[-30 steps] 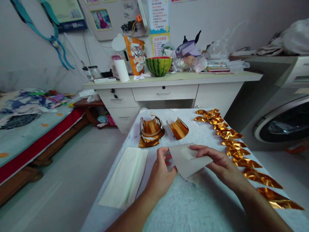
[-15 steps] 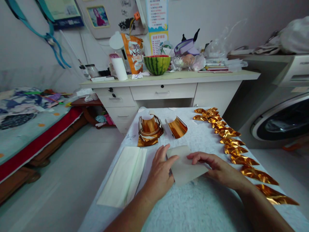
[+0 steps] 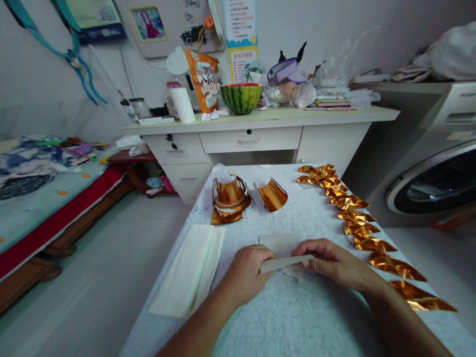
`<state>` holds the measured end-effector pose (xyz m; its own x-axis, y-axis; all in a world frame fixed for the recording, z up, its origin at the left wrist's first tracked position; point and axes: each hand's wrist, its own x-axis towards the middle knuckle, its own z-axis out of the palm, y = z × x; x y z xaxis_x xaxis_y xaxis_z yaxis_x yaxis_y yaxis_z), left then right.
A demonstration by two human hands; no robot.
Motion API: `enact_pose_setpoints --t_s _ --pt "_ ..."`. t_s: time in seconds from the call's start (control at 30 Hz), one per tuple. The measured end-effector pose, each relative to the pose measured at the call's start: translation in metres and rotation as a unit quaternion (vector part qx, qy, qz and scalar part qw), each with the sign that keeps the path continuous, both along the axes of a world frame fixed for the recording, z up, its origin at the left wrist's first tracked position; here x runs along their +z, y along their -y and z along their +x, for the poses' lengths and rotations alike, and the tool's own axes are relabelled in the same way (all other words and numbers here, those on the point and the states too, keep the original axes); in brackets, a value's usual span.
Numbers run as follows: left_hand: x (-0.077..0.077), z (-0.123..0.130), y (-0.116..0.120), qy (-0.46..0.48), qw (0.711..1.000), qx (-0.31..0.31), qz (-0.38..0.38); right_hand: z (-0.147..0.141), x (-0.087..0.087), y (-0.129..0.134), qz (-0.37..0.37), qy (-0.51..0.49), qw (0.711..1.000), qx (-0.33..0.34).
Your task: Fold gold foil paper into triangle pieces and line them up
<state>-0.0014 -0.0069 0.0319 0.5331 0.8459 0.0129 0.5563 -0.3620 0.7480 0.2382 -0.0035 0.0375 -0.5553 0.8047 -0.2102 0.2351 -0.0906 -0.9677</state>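
Note:
Between my hands is a sheet of pale paper (image 3: 284,264), its near edge folded up into a narrow strip while the far part stands out behind. My left hand (image 3: 249,270) is closed on its left end, and my right hand (image 3: 330,260) pinches the right end between thumb and fingers. Beyond them lie a curled stack of gold foil paper (image 3: 231,198) and a single curved gold sheet (image 3: 273,194). A folded stack of cream paper (image 3: 189,270) rests left of my left hand. Several folded gold foil pieces (image 3: 366,229) form a row on the right.
A table with a pale cloth (image 3: 282,322) is under my hands. Behind it stands a white desk (image 3: 253,136) bearing a cut watermelon (image 3: 240,99), an orange pouch (image 3: 204,82) and clutter. A washing machine (image 3: 427,163) is at right, a bed (image 3: 55,198) at left.
The pale sheet, facing me as a broad panel before, is now folded over with a narrow strip toward me. My left fingers have closed from spread to gripping its end.

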Motion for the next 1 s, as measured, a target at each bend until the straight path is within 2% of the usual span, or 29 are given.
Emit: enact_pose_setpoints --t_s 0.13,0.23,0.33,0.43,0.53,0.63,0.8,1.0 --pt "0.001 0.000 0.000 0.000 1.000 -0.008 0.005 0.000 0.000 0.001 0.019 0.007 1.000 -0.020" --pt "0.001 0.000 0.001 0.009 1.000 0.008 -0.013 -0.005 -0.003 0.000 0.023 0.006 0.999 -0.046" --pt "-0.003 -0.001 0.001 0.065 0.994 0.055 -0.067 -0.010 -0.007 -0.002 0.024 0.033 0.997 -0.059" --pt "-0.010 -0.002 -0.003 0.116 0.981 0.126 -0.093 -0.011 -0.012 -0.003 0.059 0.087 0.992 -0.063" --pt "-0.015 -0.003 -0.006 0.091 0.980 0.171 -0.052 -0.012 -0.017 -0.004 0.097 0.146 0.982 -0.072" --pt "-0.016 -0.003 -0.007 0.036 0.981 0.190 0.005 -0.014 -0.021 -0.004 0.130 0.206 0.965 -0.095" --pt "-0.019 -0.002 -0.008 -0.036 0.980 0.190 0.056 -0.024 -0.022 -0.004 0.180 0.280 0.931 -0.150" --pt "-0.024 0.001 -0.013 -0.074 0.975 0.197 0.076 -0.028 -0.034 -0.007 0.199 0.293 0.914 -0.196"
